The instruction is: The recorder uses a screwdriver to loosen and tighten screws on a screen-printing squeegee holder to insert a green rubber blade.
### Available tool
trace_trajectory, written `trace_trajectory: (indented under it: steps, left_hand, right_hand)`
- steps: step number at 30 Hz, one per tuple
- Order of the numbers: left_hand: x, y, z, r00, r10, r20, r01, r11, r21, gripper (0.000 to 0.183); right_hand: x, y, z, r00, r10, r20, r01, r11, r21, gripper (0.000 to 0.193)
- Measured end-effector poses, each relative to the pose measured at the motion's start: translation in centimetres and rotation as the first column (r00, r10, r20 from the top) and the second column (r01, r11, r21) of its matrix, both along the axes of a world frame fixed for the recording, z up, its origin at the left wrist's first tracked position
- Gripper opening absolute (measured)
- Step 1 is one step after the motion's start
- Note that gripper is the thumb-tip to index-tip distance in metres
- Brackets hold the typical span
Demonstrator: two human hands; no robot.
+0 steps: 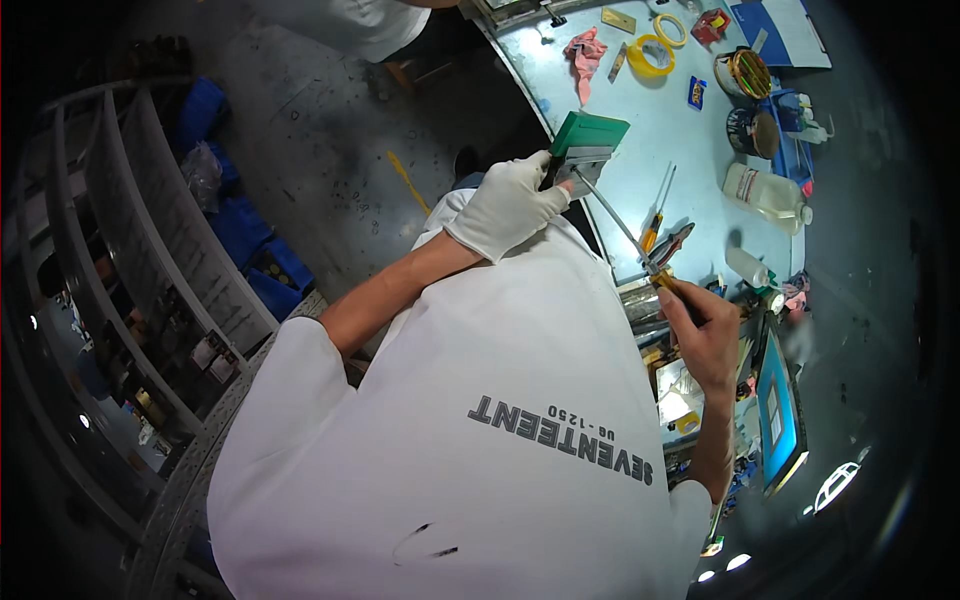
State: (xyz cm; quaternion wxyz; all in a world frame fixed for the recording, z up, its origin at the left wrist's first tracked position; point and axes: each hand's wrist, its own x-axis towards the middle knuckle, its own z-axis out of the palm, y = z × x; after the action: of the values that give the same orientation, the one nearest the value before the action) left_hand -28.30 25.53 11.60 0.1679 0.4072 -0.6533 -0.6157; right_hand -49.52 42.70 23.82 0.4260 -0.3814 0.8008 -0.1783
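My left hand [508, 205], in a white glove, is wrapped round the grey metal holder of what looks like a squeegee with a green blade [594, 133], at the table's near edge. My bare right hand [710, 335] grips the yellow handle of a long screwdriver [612, 212]. Its shaft runs up to the left, and the tip meets the metal holder close to my left thumb; the exact contact spot is too small to make out. On the table beside the shaft lie another screwdriver [652, 228] with an orange handle and red-handled pliers [672, 246].
Farther up the pale table [640, 140] are a pink cloth [584, 60], a yellow tape roll [651, 56] and two open tins [742, 75]. A jug of clear liquid [765, 197] lies at the right. Metal racking [150, 200] and blue bins [240, 230] stand left; another person's white sleeve [350, 25] shows above.
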Motion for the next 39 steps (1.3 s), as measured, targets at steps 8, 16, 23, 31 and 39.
trace_trajectory:
  steps: [8, 16, 23, 31, 39]
  left_hand:
    - [0.0, 0.4, -1.1, 0.996, -0.042, 0.078, 0.044, 0.999, -0.024, 0.03]
    - [0.0, 0.7, -1.7, 0.998, -0.04, 0.051, 0.044, 0.996, -0.075, 0.032]
    - [0.0, 0.7, -1.8, 1.0, -0.024, 0.02, 0.025, 0.998, -0.063, 0.036]
    - [0.0, 0.7, -1.8, 0.999, -0.033, -0.002, 0.033, 0.998, -0.049, 0.035]
    - [0.0, 0.7, -2.2, 0.999, -0.037, 0.023, 0.038, 0.998, -0.048, 0.035]
  right_hand:
    - [0.5, 0.1, -0.3, 0.994, 0.059, -0.089, -0.065, 0.996, -0.069, 0.023]
    - [0.4, 1.1, -1.4, 0.999, -0.035, 0.031, 0.035, 0.999, -0.002, 0.025]
    - [0.5, 1.2, -1.2, 1.0, -0.023, 0.009, 0.023, 1.0, -0.02, 0.025]
    - [0.3, 1.4, -1.5, 0.999, -0.004, -0.032, 0.004, 1.0, -0.025, 0.026]
    - [0.4, 1.2, -1.4, 0.999, 0.006, -0.053, -0.007, 1.0, -0.018, 0.026]
